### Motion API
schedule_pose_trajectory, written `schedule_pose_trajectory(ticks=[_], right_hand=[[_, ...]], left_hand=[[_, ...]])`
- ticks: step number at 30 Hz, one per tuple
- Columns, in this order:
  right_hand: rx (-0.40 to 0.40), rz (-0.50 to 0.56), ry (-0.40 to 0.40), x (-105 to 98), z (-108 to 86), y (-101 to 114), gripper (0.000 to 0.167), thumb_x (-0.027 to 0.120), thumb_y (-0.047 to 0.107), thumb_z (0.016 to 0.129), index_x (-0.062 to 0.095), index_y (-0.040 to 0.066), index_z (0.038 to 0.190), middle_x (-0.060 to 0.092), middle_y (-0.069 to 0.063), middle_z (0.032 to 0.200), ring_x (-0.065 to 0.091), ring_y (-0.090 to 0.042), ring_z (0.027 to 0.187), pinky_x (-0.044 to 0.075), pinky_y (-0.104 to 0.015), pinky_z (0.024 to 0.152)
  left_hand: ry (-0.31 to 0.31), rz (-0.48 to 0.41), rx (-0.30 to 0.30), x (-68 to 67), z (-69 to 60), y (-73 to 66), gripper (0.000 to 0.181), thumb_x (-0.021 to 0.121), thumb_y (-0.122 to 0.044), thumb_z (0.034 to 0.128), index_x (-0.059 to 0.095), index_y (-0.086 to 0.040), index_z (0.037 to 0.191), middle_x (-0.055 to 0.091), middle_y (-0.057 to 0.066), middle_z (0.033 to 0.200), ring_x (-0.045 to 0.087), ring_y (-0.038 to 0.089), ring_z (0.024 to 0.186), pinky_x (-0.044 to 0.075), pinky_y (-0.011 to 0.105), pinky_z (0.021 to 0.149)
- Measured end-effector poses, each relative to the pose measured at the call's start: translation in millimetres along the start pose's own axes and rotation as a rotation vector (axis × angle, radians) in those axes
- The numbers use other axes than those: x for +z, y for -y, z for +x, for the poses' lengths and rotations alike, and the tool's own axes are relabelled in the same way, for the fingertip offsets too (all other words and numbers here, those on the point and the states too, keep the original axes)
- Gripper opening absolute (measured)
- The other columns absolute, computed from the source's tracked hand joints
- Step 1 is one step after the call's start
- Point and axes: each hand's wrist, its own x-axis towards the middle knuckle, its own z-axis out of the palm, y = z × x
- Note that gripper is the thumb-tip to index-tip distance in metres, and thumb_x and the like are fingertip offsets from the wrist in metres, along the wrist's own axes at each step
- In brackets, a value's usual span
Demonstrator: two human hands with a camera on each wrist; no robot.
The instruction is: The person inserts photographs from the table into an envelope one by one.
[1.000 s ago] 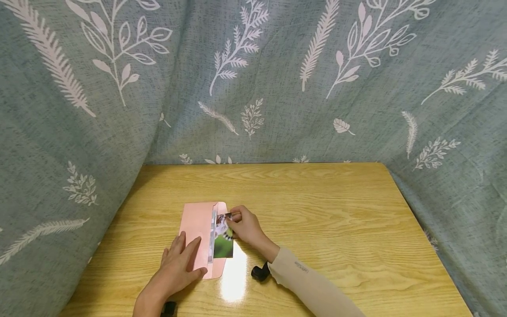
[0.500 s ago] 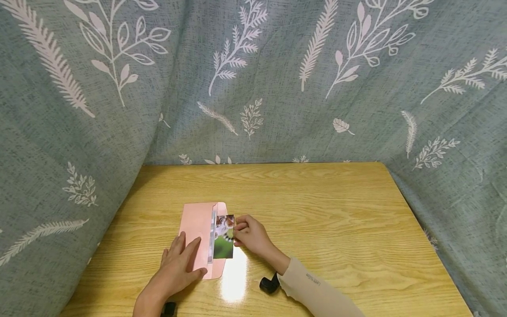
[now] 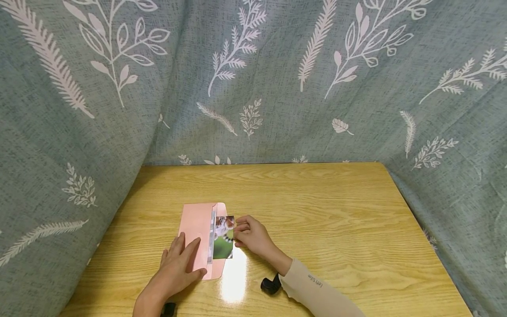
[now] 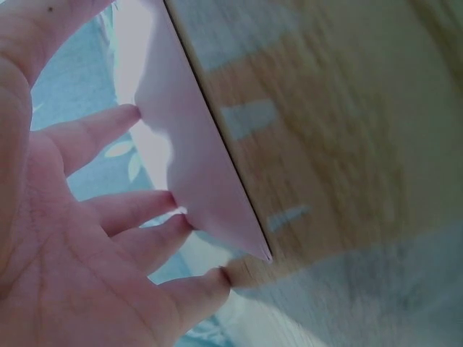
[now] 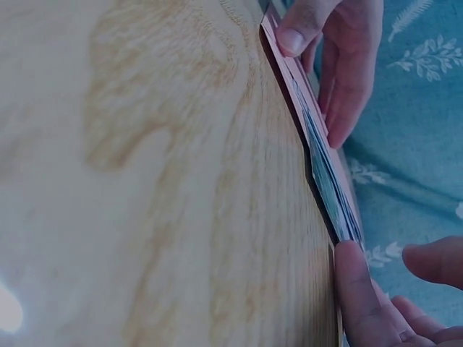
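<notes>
A pink envelope (image 3: 196, 220) lies on the table, its flap spread toward the right. From its opening sticks out a photo (image 3: 223, 248) of a striped animal on green; its left part is hidden inside. A greyish strip (image 3: 211, 246) shows along the opening. My left hand (image 3: 176, 266) rests on the envelope's lower left with its fingers spread. My right hand (image 3: 253, 235) is at the photo's right edge. In the right wrist view one fingertip (image 5: 350, 254) touches that edge, while another finger (image 5: 432, 262) stands apart from it.
The wooden table (image 3: 336, 220) stretches away to the right and back. A grey-green leaf-patterned cloth (image 3: 277, 123) hangs behind it and along both sides. A black device (image 3: 270, 285) sits at my right wrist.
My right hand has let go of the photo's top right part and shifted slightly right and down to its right edge. My left hand and the envelope have stayed in place.
</notes>
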Motion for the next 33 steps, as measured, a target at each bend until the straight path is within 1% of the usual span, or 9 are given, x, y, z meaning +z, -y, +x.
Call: schedule_pose_trajectory(ticks=[2, 7, 8, 9, 11, 17, 28, 33], right_hand=[[0.002, 0.002, 0.001, 1, -1.5, 4, 0.038, 0.063, -0.004, 0.093, 0.055, -0.008, 0.130, 0.066, -0.020, 0.105, 0.070, -0.033, 0.086, 0.061, -0.038, 0.071], [-0.003, 0.031, 0.009, 3, -1.2, 6, 0.037, 0.062, -0.005, 0.093, 0.054, -0.009, 0.129, 0.066, -0.024, 0.106, 0.070, -0.036, 0.087, 0.061, -0.040, 0.072], [-0.005, 0.038, 0.012, 3, -1.6, 7, 0.037, 0.062, -0.006, 0.093, 0.054, -0.008, 0.129, 0.066, -0.023, 0.105, 0.070, -0.035, 0.087, 0.061, -0.039, 0.072], [-0.005, 0.044, 0.012, 3, 0.5, 3, 0.037, 0.063, -0.005, 0.093, 0.055, -0.008, 0.128, 0.066, -0.021, 0.104, 0.070, -0.033, 0.086, 0.061, -0.037, 0.071], [-0.006, 0.042, 0.011, 4, 0.6, 4, 0.036, 0.063, -0.006, 0.093, 0.055, -0.008, 0.128, 0.066, -0.020, 0.103, 0.070, -0.032, 0.087, 0.061, -0.037, 0.071], [-0.010, 0.043, 0.014, 9, 0.6, 6, 0.035, 0.063, -0.006, 0.094, 0.055, -0.007, 0.128, 0.066, -0.016, 0.100, 0.070, -0.034, 0.087, 0.061, -0.038, 0.071], [-0.008, 0.054, 0.038, 15, 3.9, 6, 0.033, 0.063, -0.005, 0.094, 0.055, -0.007, 0.126, 0.068, -0.020, 0.100, 0.071, -0.034, 0.084, 0.061, -0.037, 0.071], [-0.001, 0.050, 0.056, 17, 5.1, 5, 0.033, 0.064, -0.003, 0.095, 0.056, -0.005, 0.127, 0.069, -0.017, 0.100, 0.071, -0.033, 0.083, 0.061, -0.036, 0.072]], left_hand=[[0.002, -0.004, -0.001, -0.1, -0.2, 0.1, 0.084, 0.081, -0.037, 0.0834, 0.042, -0.007, 0.152, 0.008, 0.035, 0.159, 0.004, 0.051, 0.146, 0.003, 0.073, 0.110], [0.012, -0.008, -0.004, -0.1, 0.1, 0.9, 0.085, 0.081, -0.039, 0.0832, 0.042, -0.008, 0.152, 0.007, 0.035, 0.159, 0.003, 0.051, 0.147, 0.002, 0.073, 0.110], [0.014, -0.008, -0.005, -0.1, 0.3, 1.1, 0.085, 0.081, -0.039, 0.0832, 0.042, -0.008, 0.152, 0.007, 0.035, 0.159, 0.003, 0.051, 0.147, 0.002, 0.074, 0.110], [0.015, -0.009, -0.005, -0.2, 0.4, 1.2, 0.086, 0.081, -0.039, 0.0831, 0.042, -0.008, 0.152, 0.007, 0.035, 0.159, 0.002, 0.051, 0.147, 0.002, 0.074, 0.110], [0.015, -0.007, -0.006, 0.0, 0.6, 1.3, 0.086, 0.081, -0.039, 0.0831, 0.042, -0.008, 0.152, 0.007, 0.035, 0.159, 0.002, 0.051, 0.147, 0.002, 0.073, 0.110], [0.015, -0.017, -0.007, -0.5, 0.2, 1.2, 0.085, 0.081, -0.039, 0.0836, 0.041, -0.008, 0.152, 0.006, 0.034, 0.160, 0.002, 0.050, 0.147, 0.002, 0.073, 0.110], [0.002, -0.001, -0.002, 0.0, -0.1, -0.2, 0.085, 0.082, -0.037, 0.0829, 0.042, -0.007, 0.152, 0.008, 0.036, 0.159, 0.004, 0.051, 0.147, 0.003, 0.074, 0.109], [0.005, -0.002, -0.002, 0.3, 0.1, -0.9, 0.084, 0.082, -0.037, 0.0827, 0.042, -0.008, 0.152, 0.008, 0.036, 0.159, 0.004, 0.051, 0.147, 0.003, 0.074, 0.109]])
